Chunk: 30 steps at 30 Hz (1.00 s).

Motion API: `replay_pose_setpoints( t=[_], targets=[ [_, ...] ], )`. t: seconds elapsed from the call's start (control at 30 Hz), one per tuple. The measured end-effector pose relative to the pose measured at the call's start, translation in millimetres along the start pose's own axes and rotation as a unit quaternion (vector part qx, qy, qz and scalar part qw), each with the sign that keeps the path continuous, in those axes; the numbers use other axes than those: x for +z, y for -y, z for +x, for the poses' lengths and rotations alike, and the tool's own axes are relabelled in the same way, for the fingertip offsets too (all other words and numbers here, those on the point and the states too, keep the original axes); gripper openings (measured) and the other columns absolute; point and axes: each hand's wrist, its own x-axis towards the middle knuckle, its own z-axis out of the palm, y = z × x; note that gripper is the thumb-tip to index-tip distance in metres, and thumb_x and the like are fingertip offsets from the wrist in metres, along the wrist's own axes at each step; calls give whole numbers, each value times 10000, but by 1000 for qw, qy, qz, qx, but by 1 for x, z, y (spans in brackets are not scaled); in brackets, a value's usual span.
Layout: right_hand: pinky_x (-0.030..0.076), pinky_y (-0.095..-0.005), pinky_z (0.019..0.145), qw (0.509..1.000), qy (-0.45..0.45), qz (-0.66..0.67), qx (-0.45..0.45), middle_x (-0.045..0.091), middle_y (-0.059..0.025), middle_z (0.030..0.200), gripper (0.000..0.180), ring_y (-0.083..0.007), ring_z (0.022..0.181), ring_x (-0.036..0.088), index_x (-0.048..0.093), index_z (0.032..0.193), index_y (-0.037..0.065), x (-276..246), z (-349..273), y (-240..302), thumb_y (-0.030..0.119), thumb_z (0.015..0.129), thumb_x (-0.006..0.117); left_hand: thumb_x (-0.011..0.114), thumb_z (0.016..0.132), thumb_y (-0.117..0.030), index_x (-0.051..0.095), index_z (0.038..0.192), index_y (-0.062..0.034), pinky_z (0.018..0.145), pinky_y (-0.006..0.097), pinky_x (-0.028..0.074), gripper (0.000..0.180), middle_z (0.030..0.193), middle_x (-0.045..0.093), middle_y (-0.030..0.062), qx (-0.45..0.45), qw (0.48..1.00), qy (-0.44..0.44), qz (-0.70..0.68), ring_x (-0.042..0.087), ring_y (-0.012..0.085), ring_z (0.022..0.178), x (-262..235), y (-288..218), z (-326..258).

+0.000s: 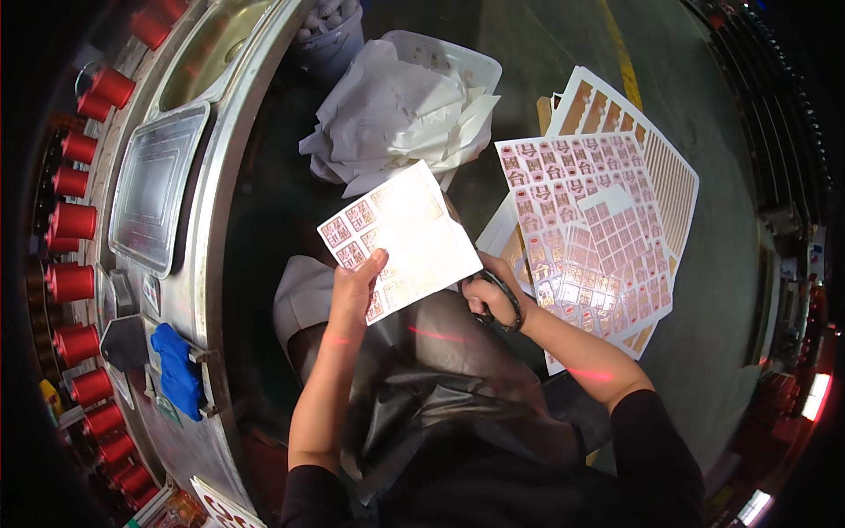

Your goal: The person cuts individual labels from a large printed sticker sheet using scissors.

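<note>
My left hand (pixel 356 286) grips a white sheet of printed labels (pixel 343 231) by its near left edge, thumb on top. Brownish-gold square characters cover the sheet, and glare washes out much of its middle. Closed around the black looped handles of a pair of scissors (pixel 510 308), my right hand (pixel 495 286) sits at the sheet's right corner. The sheet hides the blades. Right of that hand lies a stack of larger printed sheets (pixel 563 189), with smaller label pieces (pixel 616 236) on top.
Ahead, a translucent tub (pixel 475 63) overflows with crumpled white paper (pixel 396 106), beside a white bucket (pixel 334 40). A metal worktop (pixel 198 290) at left carries a clear tray (pixel 163 185), a blue cloth (pixel 179 370) and several red cylinders (pixel 70 222).
</note>
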Motion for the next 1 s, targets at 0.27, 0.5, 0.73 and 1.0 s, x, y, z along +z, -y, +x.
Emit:
replay_pose_setpoints(
  t=[0.27,0.5,0.73,1.0],
  targets=[
    [359,-244,429,999,-40,-27,-10,464,-30,569,184,-97,443,440,487,849,-13,-2,59,-11,134,749,440,588,852,-33,536,1135,60,806,286,500,303,1049,619,123,60,997,-45,-13,616,175,901,-1,-1,37],
    [408,-249,449,999,23,-4,30,488,-26,596,250,-110,472,494,507,902,10,-24,114,7,252,846,530,596,834,-12,522,1146,78,818,301,493,333,1064,613,130,55,997,-55,30,615,184,908,-8,-17,68],
    [338,-292,348,998,-34,59,1,419,-19,551,186,-123,404,400,523,825,29,-13,197,8,209,849,486,579,845,-16,503,1159,82,795,296,510,337,1056,604,144,75,993,-92,0,621,199,893,-14,-29,137],
    [339,-310,384,991,-100,-82,-36,500,-53,540,364,-142,410,454,578,813,-22,1,317,-15,325,870,486,553,893,-224,538,853,-122,319,241,202,111,548,452,-35,-24,981,-171,-83,325,94,348,-20,-33,202]
  ],
)
